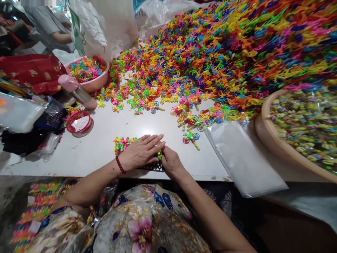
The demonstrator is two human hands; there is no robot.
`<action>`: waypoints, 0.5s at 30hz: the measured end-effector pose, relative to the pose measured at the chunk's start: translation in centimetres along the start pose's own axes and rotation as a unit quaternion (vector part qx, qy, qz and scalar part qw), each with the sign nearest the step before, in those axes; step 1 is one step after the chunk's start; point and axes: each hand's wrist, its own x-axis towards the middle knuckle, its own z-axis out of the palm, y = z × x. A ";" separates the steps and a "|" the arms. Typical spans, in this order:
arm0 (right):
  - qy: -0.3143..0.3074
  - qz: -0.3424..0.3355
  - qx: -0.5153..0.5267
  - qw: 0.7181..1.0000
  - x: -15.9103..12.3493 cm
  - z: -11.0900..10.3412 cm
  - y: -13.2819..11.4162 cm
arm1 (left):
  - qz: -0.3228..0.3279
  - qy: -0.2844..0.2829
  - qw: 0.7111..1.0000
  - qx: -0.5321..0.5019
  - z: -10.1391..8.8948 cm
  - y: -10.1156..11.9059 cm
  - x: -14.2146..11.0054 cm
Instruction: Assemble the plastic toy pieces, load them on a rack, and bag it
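My left hand point(140, 151) lies with fingers stretched out over a black perforated tray point(154, 166) at the table's front edge. Small bright plastic toy pieces point(124, 144) stand in a row along the tray's left part, and some are hidden beneath that hand. My right hand point(172, 162) is curled at the tray's right end, close to a yellow-green piece point(159, 154). What its fingers hold is hidden from view. A few wheeled pieces with a striped yellow stick point(196, 144) lie to the right on the white table point(105, 154).
A large heap of colourful plastic pieces point(210, 59) covers the back and right. Clear plastic bags point(244, 158) overhang the front edge beside a big full tub point(263, 123). At left are a pink bowl point(101, 81), tumbler point(80, 93) and red basket point(89, 128). Another person point(50, 24) is behind.
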 end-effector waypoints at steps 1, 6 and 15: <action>-0.002 -0.012 -0.009 1.000 0.0 0.0 0.2 | -0.001 -0.001 1.000 0.002 0.0 0.0 0.0; -0.009 -0.011 -0.014 1.000 0.0 1.0 0.7 | 0.018 0.001 1.000 0.012 0.0 -0.2 -0.2; 0.021 0.011 0.000 1.000 0.0 -1.2 0.3 | -0.008 -0.010 0.999 0.044 -0.1 0.4 0.5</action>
